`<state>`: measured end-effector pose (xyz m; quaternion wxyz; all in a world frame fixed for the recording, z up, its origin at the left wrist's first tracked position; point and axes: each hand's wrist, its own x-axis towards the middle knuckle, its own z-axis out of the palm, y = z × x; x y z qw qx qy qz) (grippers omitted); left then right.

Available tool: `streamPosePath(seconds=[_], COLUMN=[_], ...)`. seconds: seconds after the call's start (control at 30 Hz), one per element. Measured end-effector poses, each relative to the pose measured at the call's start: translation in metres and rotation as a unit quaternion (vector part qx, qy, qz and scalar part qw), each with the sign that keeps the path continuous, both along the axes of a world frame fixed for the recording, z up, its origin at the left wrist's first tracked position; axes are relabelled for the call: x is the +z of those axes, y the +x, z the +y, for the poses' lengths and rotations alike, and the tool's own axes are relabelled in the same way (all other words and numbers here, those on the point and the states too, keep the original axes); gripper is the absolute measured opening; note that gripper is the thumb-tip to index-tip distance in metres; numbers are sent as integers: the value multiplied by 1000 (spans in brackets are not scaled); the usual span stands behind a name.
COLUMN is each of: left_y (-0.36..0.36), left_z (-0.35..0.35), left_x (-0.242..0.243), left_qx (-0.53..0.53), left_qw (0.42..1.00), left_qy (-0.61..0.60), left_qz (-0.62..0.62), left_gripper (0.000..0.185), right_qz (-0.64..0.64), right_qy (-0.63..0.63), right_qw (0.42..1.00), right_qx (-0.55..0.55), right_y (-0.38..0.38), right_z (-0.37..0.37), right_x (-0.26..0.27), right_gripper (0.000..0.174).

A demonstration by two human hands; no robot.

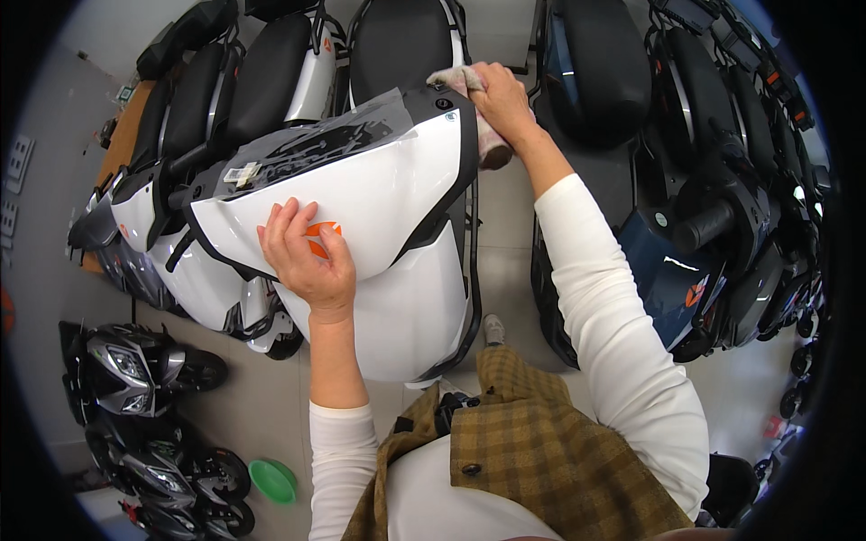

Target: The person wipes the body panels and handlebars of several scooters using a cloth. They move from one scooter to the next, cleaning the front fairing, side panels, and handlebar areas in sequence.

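Note:
Before me stands a white electric scooter with a glossy front panel (379,182) that bears an orange emblem (321,237). My left hand (304,253) lies over the panel by the emblem, fingers spread and holding nothing. A pinkish-white cloth (487,135) is bunched in my right hand (500,98), at the black right end (467,155) of the scooter's handlebar cover. The grip on that side is mostly covered by cloth and hand; a dark rounded end (496,157) sticks out below. Clear plastic film (325,135) covers the dashboard, with a small label (242,174) on it.
A dark blue scooter (656,270) is parked to the right, with more scooters beyond it. Other white scooters (196,277) stand close on the left. At the lower left are dark motorbikes (132,372) and a green basin (272,481) on the tiled floor (500,270).

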<state>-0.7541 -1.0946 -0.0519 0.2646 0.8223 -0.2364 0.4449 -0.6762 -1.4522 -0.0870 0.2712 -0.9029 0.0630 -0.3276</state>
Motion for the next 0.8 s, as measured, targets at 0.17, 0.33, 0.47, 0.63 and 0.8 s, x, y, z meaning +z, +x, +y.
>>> streamPosePath(seconds=[0.17,0.33,0.47,0.63,0.8], left_y=[0,0,-1,0,2], left_z=[1,2,2,1,2], left_x=[2,5,4,3,3], left_qx=[0,0,1,4,4], left_qw=[1000,1000,1000,1000,1000], left_qy=[-1,4,5,3,11], left_qz=[-3,-4,-7,-7,-8], left_gripper=[29,29,29,30,29], right_qz=[-86,-176,-262,-6,23], right_qy=[176,452,596,453,558], right_qw=[980,849,742,888,824], right_qx=[-41,-209,-160,83,97], right_y=[31,8,-33,-8,8], right_z=[-28,-82,-98,-54,-39], right_x=[-16,-33,-38,-30,-18], right_gripper=[30,41,47,48,43])
